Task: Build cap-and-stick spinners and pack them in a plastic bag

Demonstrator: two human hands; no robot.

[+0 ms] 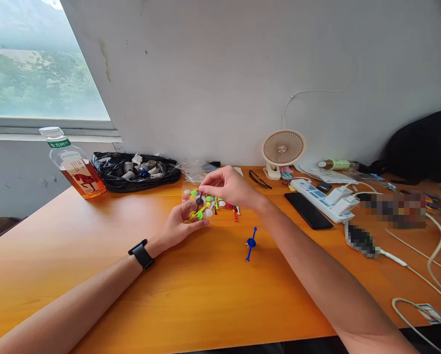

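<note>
Between my two hands is a black arrow spinner (pixel 199 201), a small disc with a thin pointer. My right hand (pixel 232 188) comes over from the right and pinches its upper end. Lower on the left, my left hand (pixel 176 223) curls round the spinner's disc, its thumb pointing right; the exact finger contact is partly hidden. Just behind the hands lies a clear plastic bag (pixel 188 186) with several colourful discs and arrows. Loose red arrow pieces (pixel 236 213) lie beside it. A blue arrow spinner (pixel 251 242) rests on the table below my right wrist.
On the left stand a tea bottle (pixel 80 172) and a black plastic bag (pixel 139 184) with cardboard tubes. At the back are a small fan (pixel 284 148) and glasses (pixel 260 179). A phone (pixel 308 210), a power strip (pixel 320 199) and cables occupy the right.
</note>
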